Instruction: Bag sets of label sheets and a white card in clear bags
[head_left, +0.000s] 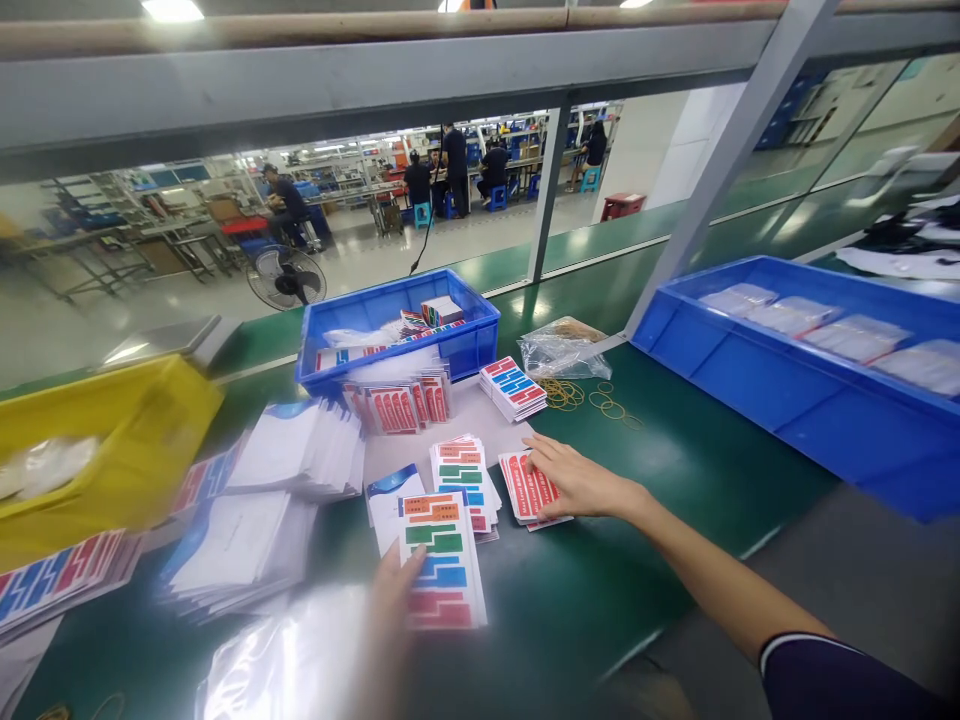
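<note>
My left hand [396, 590], blurred by motion, grips a sheet of coloured stickers [441, 565] between thumb and fingers. The sheet carries orange, green, blue and red strips, and behind it show white cards with a blue printed edge [394, 485]. Just beyond lies a stack of similar sticker sheets [459, 460]. My right hand [566, 478] is on a small stack of red-striped sticker cards [519, 485], its thumb at the near edge and its fingers over the top. How many cards it grips is hidden.
White booklets [259, 540] and clear plastic bags [277, 660] lie at left, beside a yellow bin [161, 440]. Ahead are a blue bin [469, 345], red-blue sticker cards [514, 385] and rubber bands [562, 393]. A large blue bin [750, 400] stands right, near a slanted post [720, 170].
</note>
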